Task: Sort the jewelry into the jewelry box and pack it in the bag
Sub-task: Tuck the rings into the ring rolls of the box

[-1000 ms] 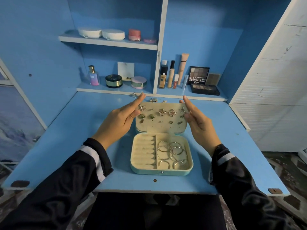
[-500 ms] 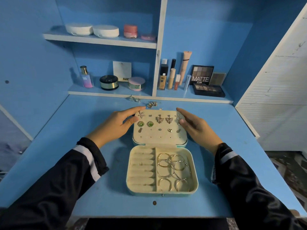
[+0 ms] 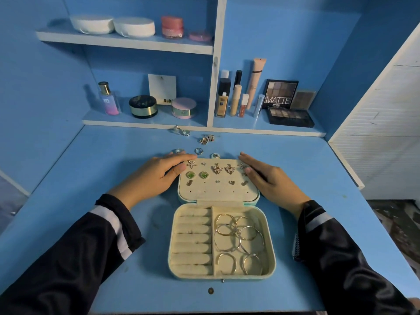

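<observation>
Currently our left hand and right hand lie flat, fingers straight, touching either side of the opened lid of the jewelry box. Its base sits between our wrists on the counter; loose rings lie just beyond the left hand.

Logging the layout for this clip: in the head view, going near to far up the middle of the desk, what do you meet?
jewelry box base holding hoop earrings → open lid with pinned earrings → loose rings on the desk → lower shelf of cosmetics.
</observation>
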Action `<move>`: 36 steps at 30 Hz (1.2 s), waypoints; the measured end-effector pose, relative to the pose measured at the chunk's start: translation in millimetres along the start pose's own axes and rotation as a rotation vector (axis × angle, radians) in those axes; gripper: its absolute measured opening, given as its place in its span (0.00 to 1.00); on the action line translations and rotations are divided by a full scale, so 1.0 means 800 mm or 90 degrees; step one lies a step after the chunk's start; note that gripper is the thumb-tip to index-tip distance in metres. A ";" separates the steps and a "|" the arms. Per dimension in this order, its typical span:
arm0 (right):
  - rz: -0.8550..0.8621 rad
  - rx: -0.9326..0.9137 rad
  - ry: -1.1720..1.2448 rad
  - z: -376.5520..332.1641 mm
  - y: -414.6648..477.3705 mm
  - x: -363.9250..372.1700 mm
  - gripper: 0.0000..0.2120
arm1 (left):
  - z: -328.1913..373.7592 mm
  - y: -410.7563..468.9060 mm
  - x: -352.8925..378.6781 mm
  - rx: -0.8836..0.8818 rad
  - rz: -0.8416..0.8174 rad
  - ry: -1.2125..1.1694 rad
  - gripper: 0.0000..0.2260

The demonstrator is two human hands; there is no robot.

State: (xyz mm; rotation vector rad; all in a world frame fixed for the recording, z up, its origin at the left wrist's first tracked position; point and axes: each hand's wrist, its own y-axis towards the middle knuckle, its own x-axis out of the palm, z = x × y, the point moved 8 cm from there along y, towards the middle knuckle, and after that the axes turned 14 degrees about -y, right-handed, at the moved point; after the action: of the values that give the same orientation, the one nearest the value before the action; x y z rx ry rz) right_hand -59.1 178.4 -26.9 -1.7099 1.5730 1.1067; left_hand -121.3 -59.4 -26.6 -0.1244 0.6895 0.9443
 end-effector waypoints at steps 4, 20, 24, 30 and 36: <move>0.027 0.008 -0.009 0.002 0.000 -0.003 0.18 | 0.000 0.000 0.001 -0.005 0.002 0.001 0.16; 0.092 0.023 -0.003 0.009 0.093 -0.015 0.13 | -0.016 0.027 -0.044 0.070 0.168 0.080 0.14; 0.063 -0.022 -0.005 0.001 0.124 -0.008 0.14 | -0.025 0.032 -0.041 0.061 0.147 0.056 0.12; 0.059 -0.072 -0.027 -0.002 0.151 0.003 0.14 | -0.025 0.034 -0.043 0.056 0.155 0.045 0.08; 0.062 -0.108 -0.018 -0.008 0.159 0.010 0.12 | -0.021 0.035 -0.046 0.071 0.155 0.056 0.07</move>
State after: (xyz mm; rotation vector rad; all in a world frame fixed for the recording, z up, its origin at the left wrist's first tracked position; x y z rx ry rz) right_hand -183.0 149.0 -14.4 -1.7320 1.5983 1.3422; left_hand -165.9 -74.9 -12.9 0.0169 0.8503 1.1352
